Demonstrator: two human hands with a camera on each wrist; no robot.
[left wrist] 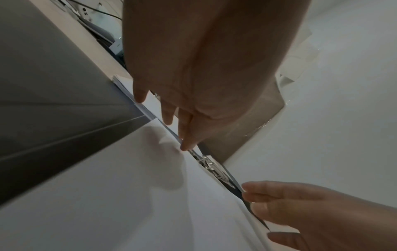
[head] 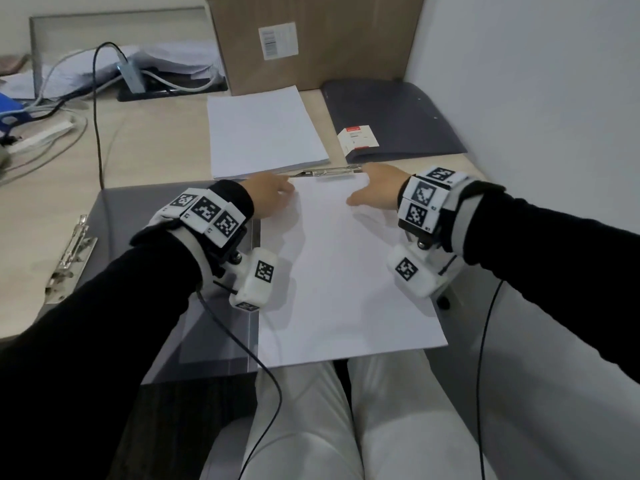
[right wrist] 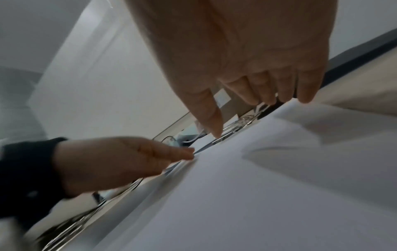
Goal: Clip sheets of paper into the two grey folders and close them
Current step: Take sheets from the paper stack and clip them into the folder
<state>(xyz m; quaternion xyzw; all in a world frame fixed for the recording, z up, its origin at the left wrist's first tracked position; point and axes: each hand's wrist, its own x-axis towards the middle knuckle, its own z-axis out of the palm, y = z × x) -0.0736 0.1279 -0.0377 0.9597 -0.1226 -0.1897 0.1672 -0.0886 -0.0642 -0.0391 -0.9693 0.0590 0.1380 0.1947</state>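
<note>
An open grey folder [head: 138, 216] lies in front of me, with a white sheet of paper [head: 339, 265] on its right half. At the sheet's top edge sits the folder's metal clip [head: 325, 173]. My left hand [head: 270, 195] reaches to the sheet's top left corner, its straight fingertips [left wrist: 187, 146] touching the edge beside the clip [left wrist: 211, 165]. My right hand [head: 377, 188] holds the slightly lifted top right corner between thumb [right wrist: 212, 122] and fingers [right wrist: 279, 95]. A second grey folder [head: 398, 123], closed and labelled, lies at the back right.
A stack of white paper [head: 266, 133] lies behind the open folder, in front of a cardboard box [head: 311, 39]. Another metal clip [head: 69, 258] sits at the folder's left edge. Cables and papers [head: 104, 74] clutter the back left. A white wall [head: 536, 81] bounds the right.
</note>
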